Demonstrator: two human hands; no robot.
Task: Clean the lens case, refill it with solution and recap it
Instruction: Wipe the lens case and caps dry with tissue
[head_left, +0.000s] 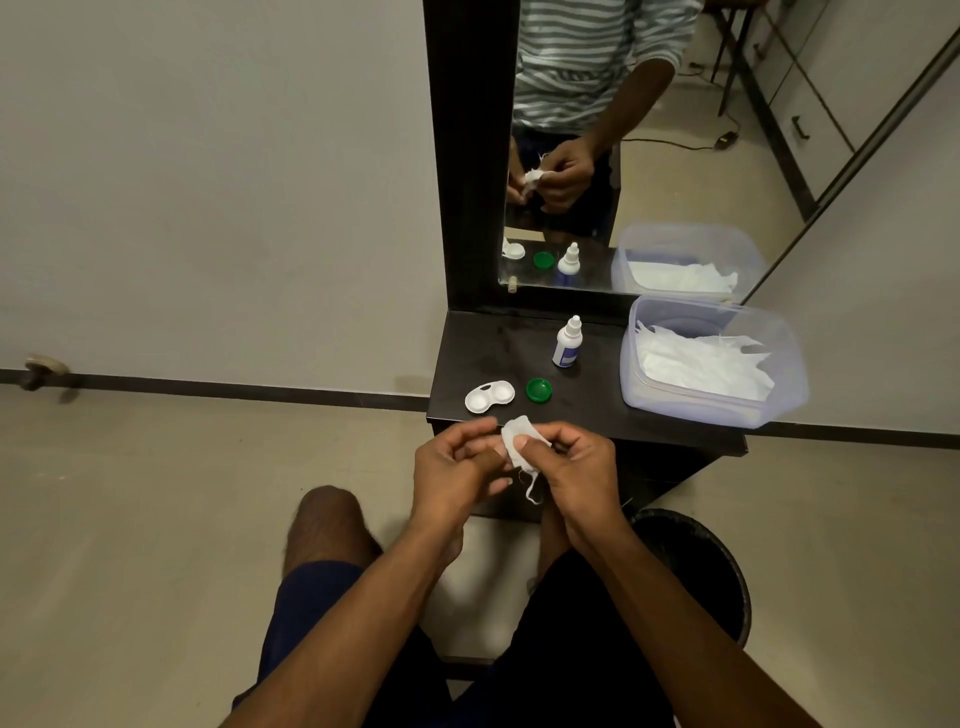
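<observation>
While the lens case (489, 397) lies on the tabletop (587, 410), our left hand (457, 470) and right hand (574, 467) pinch a white wipe (514, 434).

Dim, even indoor light; soft shadows on the floor (156, 467), wide-angle bending at edges, slightly soft focus throughout.

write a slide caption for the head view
Both hands hold a white cloth above the open lens case and green cap.
</observation>
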